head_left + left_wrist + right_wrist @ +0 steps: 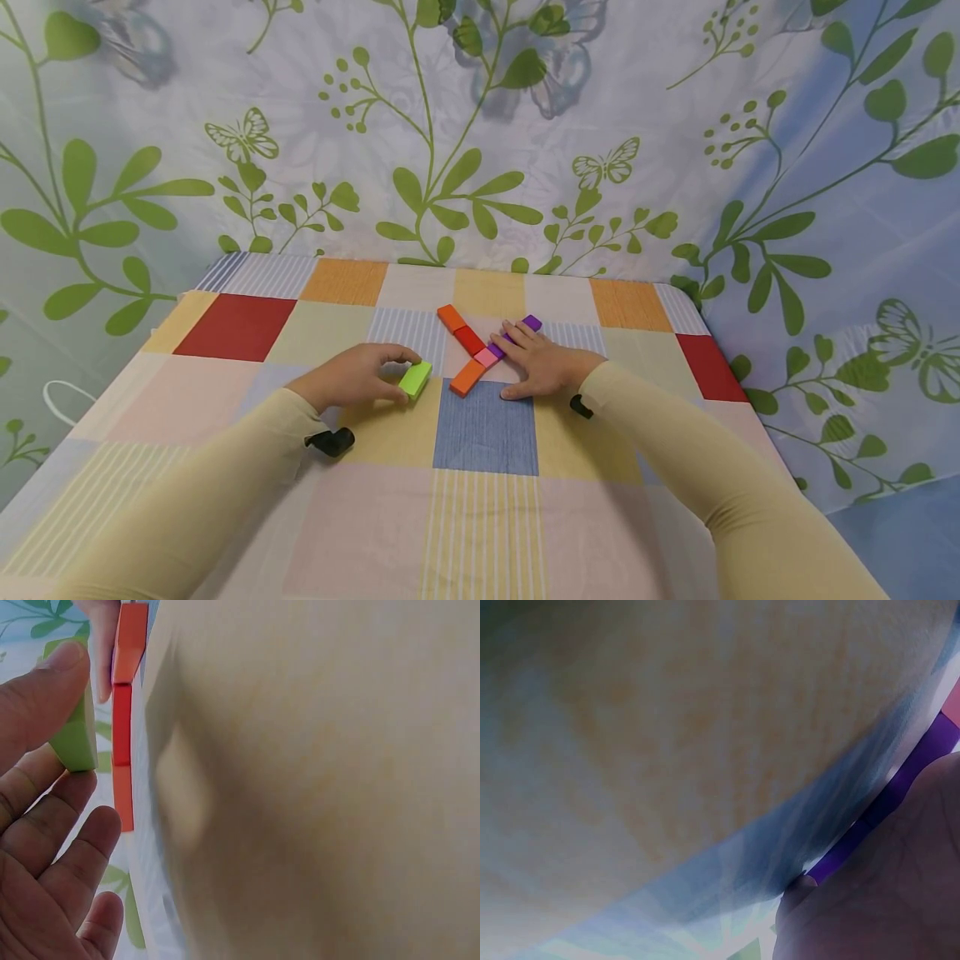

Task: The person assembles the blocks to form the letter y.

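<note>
My left hand (pixel 360 377) pinches a lime green block (pixel 416 380) between thumb and fingers, left of the other blocks. In the left wrist view the thumb lies across the green block (pixel 77 739), a fingertip touches its lower end, and the other fingers are loosely bent. My right hand (pixel 551 369) lies with spread fingers over the purple blocks (pixel 532 322), partly hiding them. A pink block (pixel 487 357) sits where two diagonal rows meet. A red block (pixel 469 340) and an orange block (pixel 452 318) run up-left from it; another orange block (pixel 467 378) lies down-left.
A patchwork-patterned cloth (pixel 367 525) covers the table. Behind it hangs a leaf-printed curtain (pixel 300 100). A white cable (pixel 56 400) loops at the table's left edge. Black straps (pixel 330 442) show at both wrists.
</note>
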A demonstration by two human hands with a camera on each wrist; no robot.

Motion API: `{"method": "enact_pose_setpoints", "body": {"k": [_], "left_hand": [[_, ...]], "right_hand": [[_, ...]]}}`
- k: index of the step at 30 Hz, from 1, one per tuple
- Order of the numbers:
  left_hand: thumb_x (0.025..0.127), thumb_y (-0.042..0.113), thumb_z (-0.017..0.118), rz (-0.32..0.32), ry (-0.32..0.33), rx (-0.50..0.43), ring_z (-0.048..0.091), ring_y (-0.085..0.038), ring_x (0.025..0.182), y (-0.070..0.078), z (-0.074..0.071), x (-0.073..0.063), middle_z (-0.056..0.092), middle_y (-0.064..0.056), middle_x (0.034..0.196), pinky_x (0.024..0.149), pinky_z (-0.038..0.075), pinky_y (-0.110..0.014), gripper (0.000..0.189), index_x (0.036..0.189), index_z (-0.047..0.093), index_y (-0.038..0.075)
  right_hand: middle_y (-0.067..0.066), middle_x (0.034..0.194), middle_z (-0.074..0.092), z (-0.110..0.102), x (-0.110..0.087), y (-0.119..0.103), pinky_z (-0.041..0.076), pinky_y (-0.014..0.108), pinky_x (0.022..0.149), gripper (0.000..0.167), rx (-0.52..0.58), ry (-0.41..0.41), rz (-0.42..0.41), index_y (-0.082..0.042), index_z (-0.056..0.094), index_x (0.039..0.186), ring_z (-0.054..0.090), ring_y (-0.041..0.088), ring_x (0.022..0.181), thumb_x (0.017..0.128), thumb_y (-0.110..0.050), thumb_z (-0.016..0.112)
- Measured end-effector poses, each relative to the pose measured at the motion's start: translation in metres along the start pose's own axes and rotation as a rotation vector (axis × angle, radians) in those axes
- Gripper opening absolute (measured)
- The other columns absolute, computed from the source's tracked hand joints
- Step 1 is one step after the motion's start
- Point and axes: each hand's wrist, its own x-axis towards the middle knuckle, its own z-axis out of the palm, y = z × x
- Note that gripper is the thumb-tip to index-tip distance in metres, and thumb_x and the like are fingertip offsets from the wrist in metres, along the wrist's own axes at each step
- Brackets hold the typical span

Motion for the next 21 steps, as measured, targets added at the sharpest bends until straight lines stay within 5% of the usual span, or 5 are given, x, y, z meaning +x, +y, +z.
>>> {"method": "enact_pose_setpoints", "body": {"k": [21], "left_hand": [[0.084,0.031,0.090,0.050,-0.059,-0.003,0.058,-0.026,0.134,0.019,0.022,0.005,0.067,0.001,0.141,0.119,0.045,-0.052,0.057,0.137,0.068,0.025]], "right_hand": [[0.010,0.178,-0.012,0.003,0.002,0.002,0.005,0.057,0.133,0.112,0.003,-0.002,0.014,-0.025,-0.001,0.171,-0.012,0.037,0.165,0.091,-0.073,0.061]]}}
